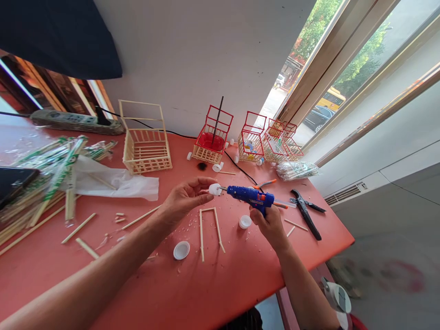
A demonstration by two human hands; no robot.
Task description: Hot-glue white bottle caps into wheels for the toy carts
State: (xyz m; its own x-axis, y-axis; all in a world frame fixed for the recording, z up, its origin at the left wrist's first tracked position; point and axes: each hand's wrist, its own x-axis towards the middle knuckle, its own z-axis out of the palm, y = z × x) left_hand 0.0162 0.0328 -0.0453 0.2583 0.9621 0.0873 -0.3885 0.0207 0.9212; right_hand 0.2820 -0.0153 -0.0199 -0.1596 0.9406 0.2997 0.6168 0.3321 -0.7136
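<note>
Between the thumb and fingers of my left hand (187,195) is a small white plastic cap (215,189). My right hand (271,224) grips a blue hot glue gun (249,195), its nozzle touching or very close to the cap. A clear glue stick (285,203) sticks out of the gun's back. Below on the table lies a U-shaped frame of wooden sticks (202,233). Beside it are a white round lid (181,250) and another white cap (245,222).
Along the wall stand a bare stick cart (147,149), a red-trimmed cart (208,151) and several more. Bundled chopsticks (65,169) and a power strip (75,121) are at left. Black-handled pliers (307,215) lie right, near the red table's (330,238) edge. A black cord (240,169) crosses behind.
</note>
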